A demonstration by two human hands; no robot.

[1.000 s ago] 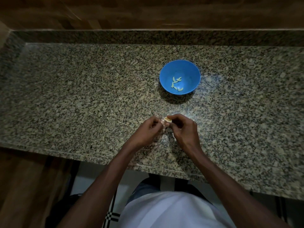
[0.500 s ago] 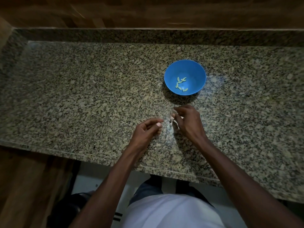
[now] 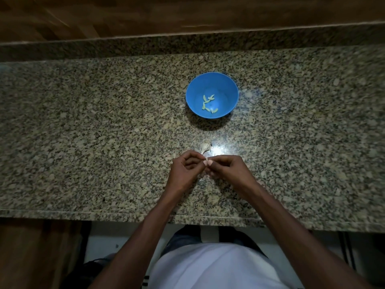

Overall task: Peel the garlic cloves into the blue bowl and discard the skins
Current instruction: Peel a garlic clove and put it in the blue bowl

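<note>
A blue bowl point(image 3: 220, 88) stands on the granite counter point(image 3: 93, 132) and holds several pale peeled garlic cloves point(image 3: 209, 103). Nearer to me, a small whitish garlic piece with papery skin point(image 3: 205, 147) lies on the counter just beyond my fingers. My left hand point(image 3: 183, 172) and my right hand point(image 3: 227, 170) meet fingertip to fingertip below it. Between them they pinch a small pale garlic clove point(image 3: 206, 158), mostly hidden by the fingers.
The counter's front edge point(image 3: 125, 214) runs across the view close to my body. A raised granite backsplash point(image 3: 187, 45) and wooden panelling point(image 3: 187, 13) close off the far side. A bright reflection point(image 3: 220, 150) shines on the counter right of the garlic piece.
My hands drew apart, the right one reaching toward the counter near the bowl, then came together again, pinching a small clove. The garlic piece on the counter is now uncovered.
</note>
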